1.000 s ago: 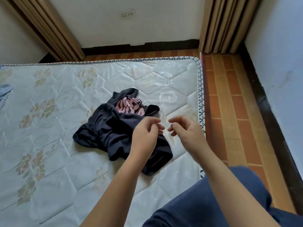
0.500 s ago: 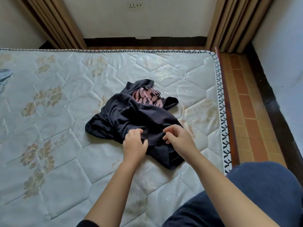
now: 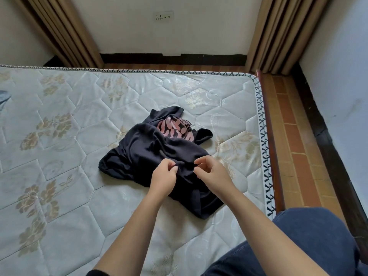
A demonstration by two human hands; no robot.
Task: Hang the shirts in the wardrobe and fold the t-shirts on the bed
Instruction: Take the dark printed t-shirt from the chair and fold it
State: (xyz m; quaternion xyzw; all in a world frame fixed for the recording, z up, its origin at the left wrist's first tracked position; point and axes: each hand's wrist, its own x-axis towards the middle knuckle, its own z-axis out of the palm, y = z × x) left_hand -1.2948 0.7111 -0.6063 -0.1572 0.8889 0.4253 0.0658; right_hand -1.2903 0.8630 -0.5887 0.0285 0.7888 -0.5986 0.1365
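A dark navy t-shirt with a pink print lies crumpled on the quilted mattress, near its right side. My left hand rests on the shirt's near part with its fingers curled into the fabric. Close beside it, my right hand pinches the cloth with curled fingers. The two hands are a short gap apart over the same bunched fold. The shirt's lower edge lies under my wrists.
The mattress ends at a patterned border on the right, then a wooden bed rail and tiled floor. Curtains hang at both back corners. A bit of blue cloth shows at the far left edge. My knee is at lower right.
My hands came down from above the shirt onto its near fold and took hold of the fabric. The view shifted so the shirt sits more central.
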